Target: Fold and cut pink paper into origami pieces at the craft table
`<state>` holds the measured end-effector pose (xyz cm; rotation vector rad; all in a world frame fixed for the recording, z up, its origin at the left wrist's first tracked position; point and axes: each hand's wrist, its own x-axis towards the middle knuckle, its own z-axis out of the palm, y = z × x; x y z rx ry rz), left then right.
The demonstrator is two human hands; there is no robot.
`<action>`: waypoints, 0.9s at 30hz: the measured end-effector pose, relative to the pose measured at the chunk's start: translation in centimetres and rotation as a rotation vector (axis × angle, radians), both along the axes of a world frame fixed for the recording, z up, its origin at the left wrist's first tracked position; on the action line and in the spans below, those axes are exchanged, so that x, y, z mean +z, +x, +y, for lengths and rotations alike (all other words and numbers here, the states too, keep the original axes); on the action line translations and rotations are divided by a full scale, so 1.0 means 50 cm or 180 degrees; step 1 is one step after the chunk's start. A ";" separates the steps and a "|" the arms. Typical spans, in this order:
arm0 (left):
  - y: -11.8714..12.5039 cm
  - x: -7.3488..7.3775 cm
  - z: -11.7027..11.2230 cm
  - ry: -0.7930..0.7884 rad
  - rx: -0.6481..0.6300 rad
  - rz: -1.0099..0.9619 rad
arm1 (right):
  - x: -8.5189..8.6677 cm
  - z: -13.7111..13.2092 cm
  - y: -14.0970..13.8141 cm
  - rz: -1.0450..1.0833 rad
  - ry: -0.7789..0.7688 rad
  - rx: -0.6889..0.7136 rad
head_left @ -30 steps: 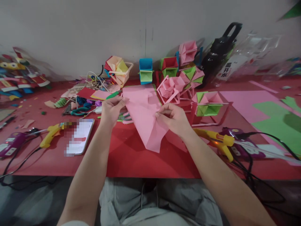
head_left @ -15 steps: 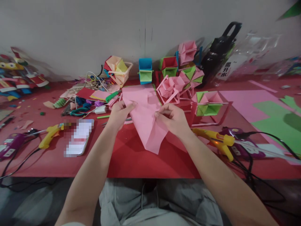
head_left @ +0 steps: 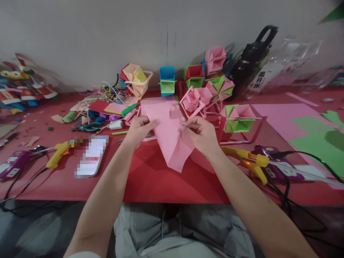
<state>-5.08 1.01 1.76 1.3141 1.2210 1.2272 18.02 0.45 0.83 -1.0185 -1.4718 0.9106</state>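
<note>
A pink sheet of paper (head_left: 172,138), folded to a point toward me, lies over the red table (head_left: 150,179). My left hand (head_left: 139,129) pinches its left edge with fingers closed. My right hand (head_left: 201,134) grips the paper's right side, fingers curled over a fold. Both hands rest just above the table, close together.
Folded paper boxes (head_left: 193,102) in pink, green, blue and red crowd the back. A phone (head_left: 91,154) and a yellow glue gun (head_left: 57,154) lie at left. Another glue gun (head_left: 248,161) with cables lies at right. Pink and green sheets (head_left: 314,138) cover the far right; a black bottle (head_left: 248,61) stands behind.
My left hand has slid rightward along the paper toward my right hand. The sheet's lower point has shifted slightly up and to the right.
</note>
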 end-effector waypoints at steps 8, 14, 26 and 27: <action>-0.002 -0.010 0.006 0.0295 0.0398 0.0331 | 0.000 0.001 -0.001 0.0013 0.0065 -0.0030; 0.008 -0.003 -0.002 0.0032 -0.0114 -0.0015 | -0.003 0.005 0.003 0.0140 0.0049 -0.0080; 0.018 0.003 -0.010 -0.0345 -0.0384 -0.0379 | 0.005 0.002 0.006 0.0064 0.0020 -0.0093; 0.018 0.003 -0.010 -0.0349 -0.0362 -0.0359 | 0.005 0.002 0.006 0.0085 0.0016 -0.0080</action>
